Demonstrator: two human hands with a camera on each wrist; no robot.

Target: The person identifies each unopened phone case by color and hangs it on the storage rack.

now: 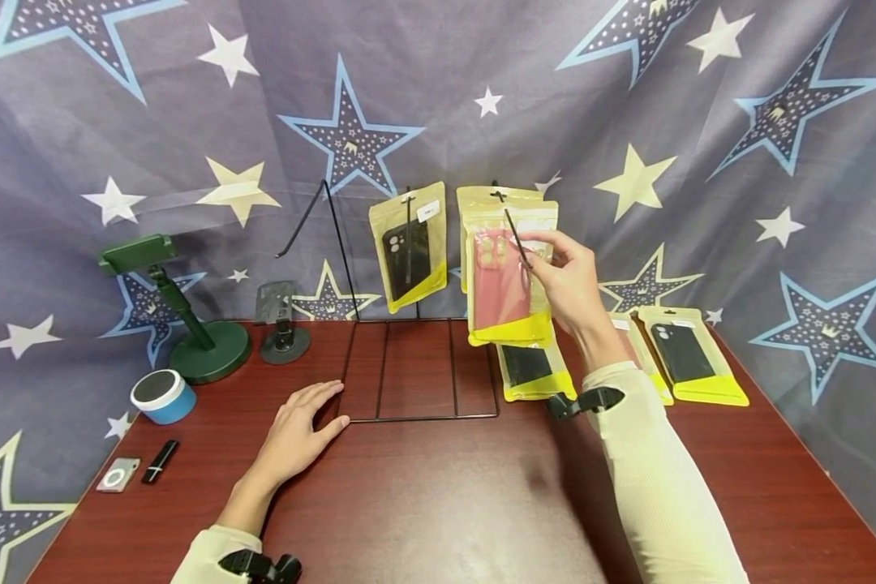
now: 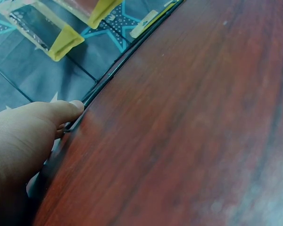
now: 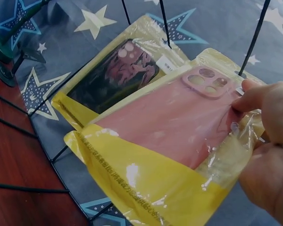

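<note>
My right hand (image 1: 565, 280) pinches the upper right of a yellow pouch holding a pink phone case (image 1: 500, 280) (image 3: 170, 127), lifted up at a black hook (image 1: 514, 235) of the wire display rack (image 1: 416, 369). Behind it hangs another pouch (image 1: 492, 199). A pouch with a black case (image 1: 409, 255) (image 3: 111, 77) hangs on the hook to the left. My left hand (image 1: 302, 426) (image 2: 33, 136) rests flat on the table, fingertips touching the rack's base wire (image 2: 104, 80).
Pouches with black cases lie on the table at the right (image 1: 689, 353) and under the rack (image 1: 533, 369). At the left stand a green phone stand (image 1: 182, 316), a small black stand (image 1: 283, 320), a blue speaker (image 1: 163, 396), a small player (image 1: 118, 474) and a black stick (image 1: 160, 461).
</note>
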